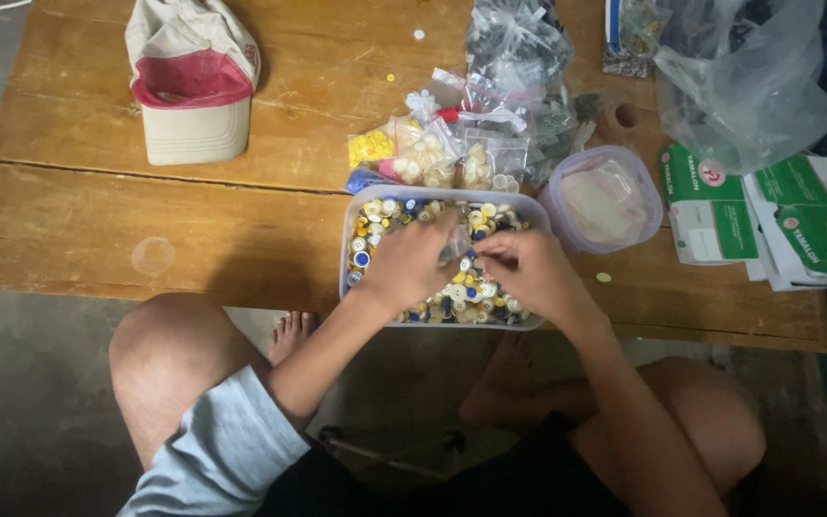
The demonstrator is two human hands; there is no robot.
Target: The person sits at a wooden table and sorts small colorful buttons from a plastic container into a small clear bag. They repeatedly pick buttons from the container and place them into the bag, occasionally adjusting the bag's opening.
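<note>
A clear rectangular plastic tub (348, 251) full of mixed buttons, white, yellow and blue, sits at the near edge of a low wooden table (145, 220). Both my hands are inside it. My left hand (412, 264) is over the tub's middle, fingers pinched on a small clear plastic bag (454, 245). My right hand (528, 273) is close beside it on the right, fingertips pinched together at the bag's edge; what they pinch is too small to tell.
Behind the tub lie several small clear bags of sorted buttons (433, 153). A round clear container (605, 199) stands to the right, green-and-white boxes (768, 215) beyond it, a large plastic bag (748, 77) behind. A white-and-red cap (191, 77) lies far left. My knees flank the table edge.
</note>
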